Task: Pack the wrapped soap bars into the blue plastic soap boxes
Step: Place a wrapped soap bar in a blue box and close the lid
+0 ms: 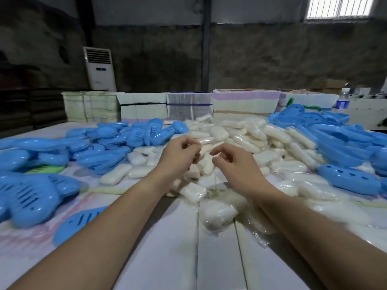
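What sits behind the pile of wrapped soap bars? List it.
Behind the soap pile stands a row of strapped bundled stacks, pale with purple and tan bands, and farther back a white air-conditioner unit. The soaps cover the bundles' lower edges.

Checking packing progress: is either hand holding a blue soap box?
No. The left hand and right hand hover with curled fingers over the wrapped soap bars, off the blue boxes.

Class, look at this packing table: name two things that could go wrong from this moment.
1. The soap pile is heaped loosely; reaching in could send bars sliding.
2. Both hands, left and right, hover with curled fingers and seem to hold nothing, and the boxes lie off to the sides, so reaching could slow packing.
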`<state>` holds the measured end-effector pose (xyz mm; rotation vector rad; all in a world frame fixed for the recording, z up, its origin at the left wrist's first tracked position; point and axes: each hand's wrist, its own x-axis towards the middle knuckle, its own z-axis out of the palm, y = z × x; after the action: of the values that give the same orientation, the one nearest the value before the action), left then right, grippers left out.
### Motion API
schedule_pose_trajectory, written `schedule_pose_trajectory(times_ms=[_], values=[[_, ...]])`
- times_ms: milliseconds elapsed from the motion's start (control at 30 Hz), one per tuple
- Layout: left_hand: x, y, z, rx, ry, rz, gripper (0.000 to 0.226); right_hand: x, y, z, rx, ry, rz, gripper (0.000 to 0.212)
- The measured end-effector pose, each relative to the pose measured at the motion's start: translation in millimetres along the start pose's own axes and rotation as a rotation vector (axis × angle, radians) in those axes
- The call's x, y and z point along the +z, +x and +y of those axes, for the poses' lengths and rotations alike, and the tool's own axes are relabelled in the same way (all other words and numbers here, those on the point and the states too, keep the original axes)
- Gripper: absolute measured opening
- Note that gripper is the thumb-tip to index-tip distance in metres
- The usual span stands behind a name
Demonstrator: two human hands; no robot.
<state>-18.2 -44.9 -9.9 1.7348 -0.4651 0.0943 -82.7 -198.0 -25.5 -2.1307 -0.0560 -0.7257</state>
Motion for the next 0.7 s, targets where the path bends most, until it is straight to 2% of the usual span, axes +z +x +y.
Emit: schedule_pose_trajectory(times_ms=[100,167,267,367,467,600,700], values=[[-27,20,-6,0.008,0.318,0.058,0.006,2,-7,-8,-0.103,-0.013,-0.137,0.019],[-52,37,-8,-0.025,0.647,0.045,0.004,2,-8,-10,-0.15,-0.044,-0.178,0.019],[-100,56,-18,-0.154,1.066,0.053,0.011,1,-7,-9,-0.188,-0.093,-0.199,0.02],[-143,63,-41,-0.321,1.296,0.074,0.026,3,-5,-6,-0.215,-0.105,-0.218,0.022],[-168,65,-56,-0.458,1.295,0.037,0.054,5,-4,-4,-0.23,-0.107,-0.221,0.023],[-186,67,-62,-0.512,1.176,0.088,0.07,6,-3,-2,-0.23,-0.085,-0.219,0.022],[-189,66,-59,-0.543,1.124,0.034,0.071,7,-2,-1,-0.213,-0.075,-0.229,0.022]])
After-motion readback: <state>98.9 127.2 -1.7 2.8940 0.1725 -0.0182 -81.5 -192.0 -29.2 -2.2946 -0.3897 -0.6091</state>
